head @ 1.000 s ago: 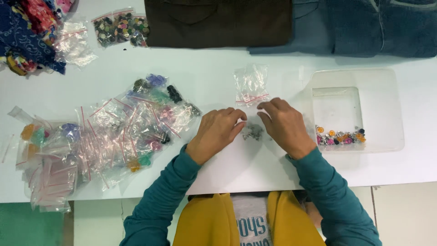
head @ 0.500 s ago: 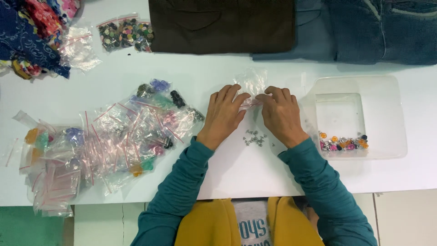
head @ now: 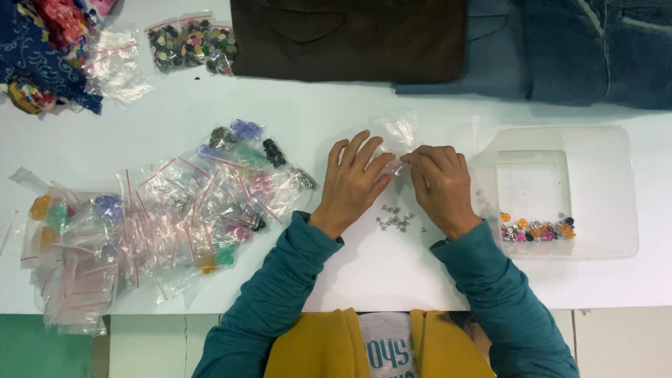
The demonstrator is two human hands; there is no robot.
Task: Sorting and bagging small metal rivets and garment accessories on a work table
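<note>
My left hand point(head: 353, 183) and my right hand point(head: 441, 185) meet at the mouth of a small clear zip bag point(head: 397, 134) lying on the white table point(head: 336, 112). Both pinch its near edge between fingertips. Just below my hands a small heap of tiny grey metal pieces point(head: 395, 220) lies loose on the table. Both sleeves are teal.
A pile of clear zip bags with coloured buttons point(head: 168, 217) spreads at the left. A clear plastic tray point(head: 602, 203) with several coloured beads stands at the right. Brown fabric point(head: 350, 38) and blue denim point(head: 567, 49) lie along the far edge, another button bag point(head: 190, 43) at far left.
Both hands moved away from the grey pieces up to the small clear bag and took hold of its edge; the pieces now lie uncovered.
</note>
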